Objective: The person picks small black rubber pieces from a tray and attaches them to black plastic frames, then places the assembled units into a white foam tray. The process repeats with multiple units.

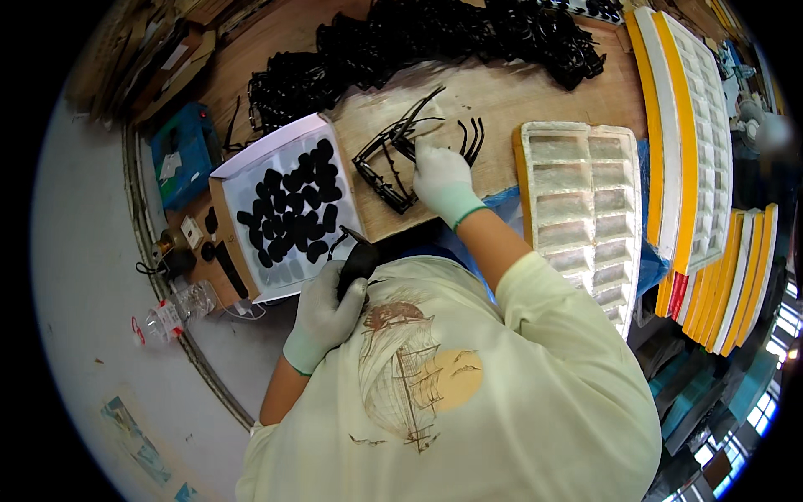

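My left hand (322, 314), in a pale glove with a green cuff, is closed around a pair of black sunglasses (360, 263) close to my shirt. One thin temple arm points up toward the white box. Out over the wooden table, my right hand (445, 177), gloved the same way, has its fingers closed at a few black glasses frames (383, 180) lying together. Its fingertips are partly hidden, but they seem to pinch a frame there. More black temple arms (473, 140) stick out just past that hand.
An open white box (335, 180) of dark lenses (288, 201) stands left. Black glasses frames (418, 42) are heaped along the back. A white compartment tray (577, 209) is on the right, beside stacked yellow-and-white trays (690, 142). A blue case (184, 155) and plastic bottle (176, 314) lie left.
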Demonstrator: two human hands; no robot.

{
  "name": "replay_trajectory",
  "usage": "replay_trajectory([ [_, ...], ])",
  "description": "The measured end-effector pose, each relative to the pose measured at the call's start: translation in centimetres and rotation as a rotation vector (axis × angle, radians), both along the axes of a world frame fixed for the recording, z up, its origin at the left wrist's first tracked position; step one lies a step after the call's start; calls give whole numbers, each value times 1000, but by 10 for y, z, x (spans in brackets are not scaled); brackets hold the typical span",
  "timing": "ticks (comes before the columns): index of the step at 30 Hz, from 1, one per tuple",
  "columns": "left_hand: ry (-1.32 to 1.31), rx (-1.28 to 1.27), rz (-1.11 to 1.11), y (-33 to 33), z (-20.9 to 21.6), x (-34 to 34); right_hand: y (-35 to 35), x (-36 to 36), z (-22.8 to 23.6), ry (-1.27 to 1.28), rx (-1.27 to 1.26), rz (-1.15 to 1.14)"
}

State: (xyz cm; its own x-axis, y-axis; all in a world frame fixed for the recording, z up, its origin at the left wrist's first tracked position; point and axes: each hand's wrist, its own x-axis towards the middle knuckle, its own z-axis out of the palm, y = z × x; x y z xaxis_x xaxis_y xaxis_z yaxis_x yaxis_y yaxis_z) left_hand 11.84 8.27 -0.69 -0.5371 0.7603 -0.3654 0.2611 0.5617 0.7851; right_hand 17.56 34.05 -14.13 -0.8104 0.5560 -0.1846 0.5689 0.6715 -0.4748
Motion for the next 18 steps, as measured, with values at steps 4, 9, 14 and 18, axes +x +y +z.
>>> replay_trajectory([
  [4, -6, 41, 46, -24, -3, -7, -18, -17, -7, -82, -59, -43],
  [9, -72, 55, 143, -49, -4, -16, -5, -5, 23, 38, -205, -216],
  [14, -98, 66, 165, -60, 1, -23, 26, 0, 74, 22, -248, -300],
  [18, -51, 124, 133, -71, -5, -25, 46, -10, 81, 0, -50, -289],
])
